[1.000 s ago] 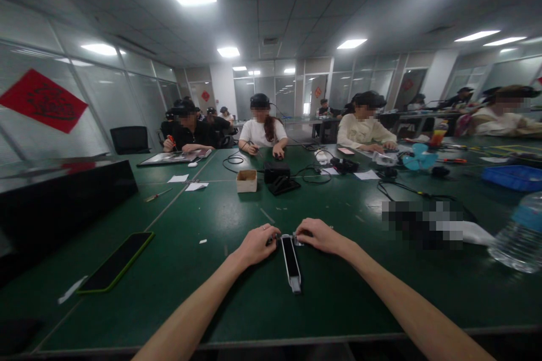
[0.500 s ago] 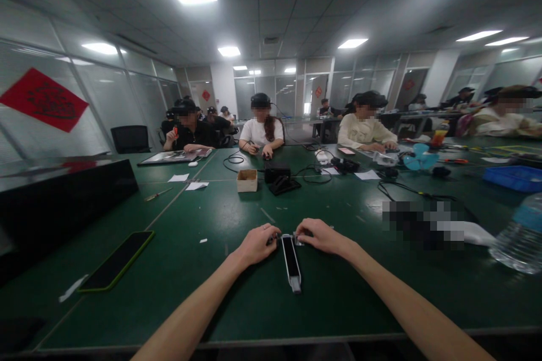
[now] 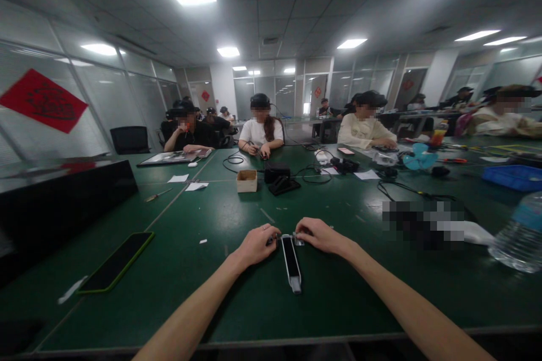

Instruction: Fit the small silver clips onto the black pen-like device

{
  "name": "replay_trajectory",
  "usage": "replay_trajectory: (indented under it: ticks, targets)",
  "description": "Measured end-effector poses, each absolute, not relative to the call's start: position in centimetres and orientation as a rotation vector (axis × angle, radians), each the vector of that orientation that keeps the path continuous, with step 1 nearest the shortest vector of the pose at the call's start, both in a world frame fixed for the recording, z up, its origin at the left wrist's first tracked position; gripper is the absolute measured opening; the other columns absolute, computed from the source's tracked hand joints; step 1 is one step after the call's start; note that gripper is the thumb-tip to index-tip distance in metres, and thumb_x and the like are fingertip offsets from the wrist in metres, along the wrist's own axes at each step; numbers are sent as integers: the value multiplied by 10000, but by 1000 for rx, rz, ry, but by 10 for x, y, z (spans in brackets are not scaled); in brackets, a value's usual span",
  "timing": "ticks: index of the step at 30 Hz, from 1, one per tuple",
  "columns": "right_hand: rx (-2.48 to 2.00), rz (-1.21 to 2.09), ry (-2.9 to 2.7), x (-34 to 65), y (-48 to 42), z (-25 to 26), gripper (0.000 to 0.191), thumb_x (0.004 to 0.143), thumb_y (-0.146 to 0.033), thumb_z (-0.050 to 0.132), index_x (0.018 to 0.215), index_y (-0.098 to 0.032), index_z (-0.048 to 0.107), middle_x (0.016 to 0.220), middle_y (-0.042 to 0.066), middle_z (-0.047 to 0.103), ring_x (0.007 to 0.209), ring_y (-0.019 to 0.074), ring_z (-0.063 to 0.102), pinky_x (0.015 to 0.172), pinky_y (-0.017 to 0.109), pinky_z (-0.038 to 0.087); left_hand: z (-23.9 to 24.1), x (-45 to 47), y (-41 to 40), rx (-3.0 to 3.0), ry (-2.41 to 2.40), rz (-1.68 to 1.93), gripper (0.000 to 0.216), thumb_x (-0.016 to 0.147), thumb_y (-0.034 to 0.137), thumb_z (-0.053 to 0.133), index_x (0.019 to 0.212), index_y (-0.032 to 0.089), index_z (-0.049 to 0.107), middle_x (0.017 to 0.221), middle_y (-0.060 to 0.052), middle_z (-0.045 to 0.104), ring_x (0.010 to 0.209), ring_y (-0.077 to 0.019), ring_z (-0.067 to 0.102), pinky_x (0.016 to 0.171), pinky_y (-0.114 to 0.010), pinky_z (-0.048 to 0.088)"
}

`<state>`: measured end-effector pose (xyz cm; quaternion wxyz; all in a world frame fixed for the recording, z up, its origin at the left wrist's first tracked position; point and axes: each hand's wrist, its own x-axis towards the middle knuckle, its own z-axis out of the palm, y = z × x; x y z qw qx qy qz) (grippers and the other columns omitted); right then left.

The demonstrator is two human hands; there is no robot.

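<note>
A long, narrow black device with a silver frame (image 3: 291,262) lies lengthwise on the green table (image 3: 220,214) in front of me. My left hand (image 3: 256,243) rests curled at the left of its far end, fingers pinched on a small dark part I cannot make out. My right hand (image 3: 318,234) is curled at the right of that same end, fingertips pressed to a small silver piece there. Both hands touch the device's far end.
A phone in a green case (image 3: 116,261) lies at the left, a black box (image 3: 63,197) behind it. A small cardboard box (image 3: 246,180), black gear and cables sit mid-table. A water bottle (image 3: 517,234) lies at the right. Several people work at the far side.
My hands and the device have stayed put. A person in black at the far left has moved a hand up toward the face.
</note>
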<state>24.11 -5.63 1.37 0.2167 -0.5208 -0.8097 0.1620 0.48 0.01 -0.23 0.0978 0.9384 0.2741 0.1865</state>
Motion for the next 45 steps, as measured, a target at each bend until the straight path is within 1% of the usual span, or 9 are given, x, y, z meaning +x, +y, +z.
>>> replay_trajectory:
  ticks: [8,13,18,24,27,33,37,42,45]
  targets:
    - [-1410,434,-2295,245,-54,9,275,906,-346,427,922,-176,642,913,50,592,822,155,545,756,288,439,3,4,-3,2779,813,522,246,807,151,472,1037,191,550,929,-25,581,792,-138,560,731,-236,442]
    - [-1412,419,-2237,244,-57,13,253,905,-298,413,954,-178,630,936,51,592,849,158,547,778,300,439,1,5,-2,2786,807,541,249,798,143,477,1031,193,549,925,-22,578,793,-138,563,735,-238,441]
    - [-1418,434,-2263,244,-57,11,247,882,-239,413,927,-180,649,954,52,578,861,157,546,800,306,442,2,5,-3,2783,823,533,251,796,140,475,1030,194,550,923,-19,582,786,-139,563,722,-238,440]
    - [-1447,341,-2241,245,-55,9,268,814,-117,411,910,-182,653,1003,59,551,933,171,522,864,336,428,4,5,-4,2777,815,534,248,800,143,474,1028,193,555,919,-23,584,804,-145,566,738,-241,443]
    - [-1451,324,-2271,246,-55,9,281,789,-90,417,899,-184,658,1008,58,545,942,171,514,884,342,420,4,5,-4,2774,811,537,251,800,146,473,1033,194,554,920,-23,583,813,-148,566,743,-244,445]
    - [-1457,319,-2257,247,-56,9,268,796,-106,417,901,-187,650,1060,58,532,971,173,507,898,352,411,4,5,-4,2764,824,529,238,808,157,472,1028,196,553,917,-23,579,801,-146,562,735,-247,444]
    - [-1489,281,-2299,252,-55,14,274,790,-120,421,892,-198,663,1053,57,550,972,179,510,894,342,406,6,5,-5,2762,822,515,245,809,157,472,1038,196,551,923,-25,581,790,-145,561,723,-249,446]
    - [-1751,137,-2139,290,-52,25,282,795,-150,431,954,-183,660,1032,87,594,975,209,525,884,355,390,8,5,-7,2762,829,515,246,812,171,467,1041,191,554,933,-31,590,811,-153,565,734,-259,449]
    - [-1942,216,-2089,318,-51,23,261,774,-172,477,956,-182,663,982,91,628,911,218,568,821,341,414,8,5,-8,2759,836,529,254,806,176,469,1046,183,553,936,-35,595,814,-155,567,741,-263,451]
